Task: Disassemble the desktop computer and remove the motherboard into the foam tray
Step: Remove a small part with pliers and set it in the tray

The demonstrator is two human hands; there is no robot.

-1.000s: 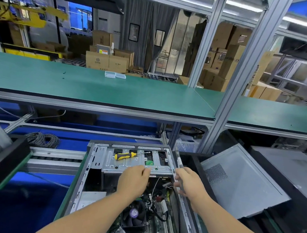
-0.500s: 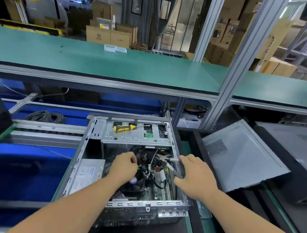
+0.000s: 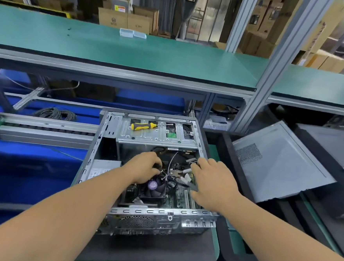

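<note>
The open desktop computer case [image 3: 141, 213] lies on its side on the workbench, with its removed grey side panel [image 3: 282, 164] propped just to the right and the motherboard [image 3: 179, 199] still inside, beside the CPU cooler fan [image 3: 153, 187]. The left hand [image 3: 144, 167] curls its fingers around a bundle of black cables [image 3: 172, 179] above the fan. The right hand [image 3: 214, 180] reaches in with fingers bent among white connectors, its grip unclear, and a yellow-handled screwdriver [image 3: 143, 126] rests on the drive cage.

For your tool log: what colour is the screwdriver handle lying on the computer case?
Yellow with black, seen in the head view: screwdriver on the case.
</note>
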